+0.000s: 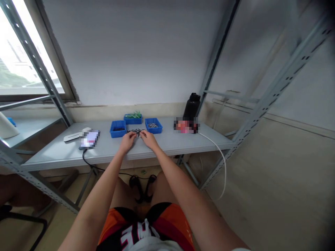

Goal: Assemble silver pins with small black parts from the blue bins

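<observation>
A small pile of dark, thin parts [136, 131] lies on the grey shelf table, just beyond my fingertips. My left hand [128, 141] is at the pile's near left side, its fingers pinched together. From the right, my right hand [148, 139] reaches to the same pile with thumb and fingers closed. Whatever sits between the fingertips is too small to make out. Around the pile stand a blue bin [117, 129] with dark contents, a blue bin [154, 126] with small shiny metal pieces, and behind them a blue bin [133, 120] with green strips.
To the left lie a blurred-out phone [89, 140] on a black cable and a white, flat object [72, 137]. At the right stand a black bottle [192, 106] and a blurred-out reddish item [186, 126]. A white cable [223, 164] hangs off the table. Metal posts [217, 48] frame the shelf.
</observation>
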### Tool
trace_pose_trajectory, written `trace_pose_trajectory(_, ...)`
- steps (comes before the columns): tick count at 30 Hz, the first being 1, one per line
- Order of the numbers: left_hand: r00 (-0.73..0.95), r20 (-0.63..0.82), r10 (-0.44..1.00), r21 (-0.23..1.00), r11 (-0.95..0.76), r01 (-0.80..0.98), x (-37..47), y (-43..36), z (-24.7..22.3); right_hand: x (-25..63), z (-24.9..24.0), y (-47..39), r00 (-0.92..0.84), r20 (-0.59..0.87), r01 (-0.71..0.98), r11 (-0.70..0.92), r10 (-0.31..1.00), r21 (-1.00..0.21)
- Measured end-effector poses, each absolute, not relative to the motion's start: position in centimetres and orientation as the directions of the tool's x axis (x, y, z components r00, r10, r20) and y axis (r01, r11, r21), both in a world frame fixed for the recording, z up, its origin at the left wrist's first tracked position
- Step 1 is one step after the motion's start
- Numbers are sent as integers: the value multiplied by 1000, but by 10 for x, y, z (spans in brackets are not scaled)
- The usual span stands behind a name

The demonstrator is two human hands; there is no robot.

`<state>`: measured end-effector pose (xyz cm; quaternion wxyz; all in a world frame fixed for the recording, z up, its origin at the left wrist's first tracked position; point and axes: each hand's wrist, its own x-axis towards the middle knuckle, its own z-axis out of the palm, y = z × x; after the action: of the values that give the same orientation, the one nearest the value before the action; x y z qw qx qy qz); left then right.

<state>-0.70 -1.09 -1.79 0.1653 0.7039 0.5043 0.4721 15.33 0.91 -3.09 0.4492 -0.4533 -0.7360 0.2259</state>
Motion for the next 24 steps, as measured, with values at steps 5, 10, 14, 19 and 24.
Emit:
trace_pose_trajectory(5,39,503,864,714,-440,545,-7,-14,-14,154,-33,12,-213,431,456,480,877,-750)
trace_pose_trajectory(10,-54,475,878,768,-384,512,-7,-14,-13,154,-34,12,-202,424,458,468,883,-756)
trace_pose_trajectory(14,-71,464,883,775,-365,516,-8,-13,-15,155,-33,12,-180,416,481,449,891,-753)
trace_pose_trajectory(19,-19,473,881,742,-387,547,-10,-10,-19,155,-32,12,-146,399,448,420,905,-789)
trace_pose_trajectory(24,25,468,883,726,-401,559,-10,-10,-20,155,-34,15,-104,398,397,405,911,-824)
